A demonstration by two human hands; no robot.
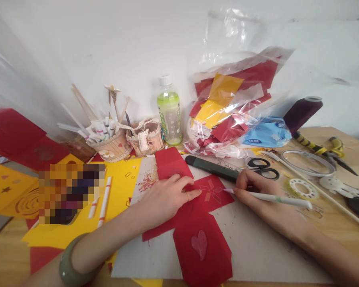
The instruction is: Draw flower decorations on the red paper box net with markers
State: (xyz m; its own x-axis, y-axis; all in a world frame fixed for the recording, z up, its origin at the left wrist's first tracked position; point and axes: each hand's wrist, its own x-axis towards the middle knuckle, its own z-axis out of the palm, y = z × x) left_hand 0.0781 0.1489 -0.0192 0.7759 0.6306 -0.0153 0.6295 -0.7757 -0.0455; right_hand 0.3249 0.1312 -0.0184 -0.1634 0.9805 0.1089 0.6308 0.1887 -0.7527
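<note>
A red paper cutout (203, 243) shaped like a cross lies on a grey board (254, 255). It bears a pink heart on its lower flap and a petal design on its right flap. Flat on its centre rests my left hand (170, 197), fingers stretched out and pressing the paper. My right hand (254, 191) is closed round a white marker pen (281, 199) with a green band. The pen's tip is at the petal design; whether it touches the paper I cannot tell. Just beyond my right hand lie a dark green box cutter (212, 167) and black-handled scissors (263, 167).
Behind stand a pot of markers (113, 145), a small basket (146, 139), a bottle (170, 111) and a plastic bag of paper scraps (224, 107). Yellow paper (122, 179) lies left. Pliers (311, 143), a tape roll (302, 188) and a thread spool (302, 113) are right.
</note>
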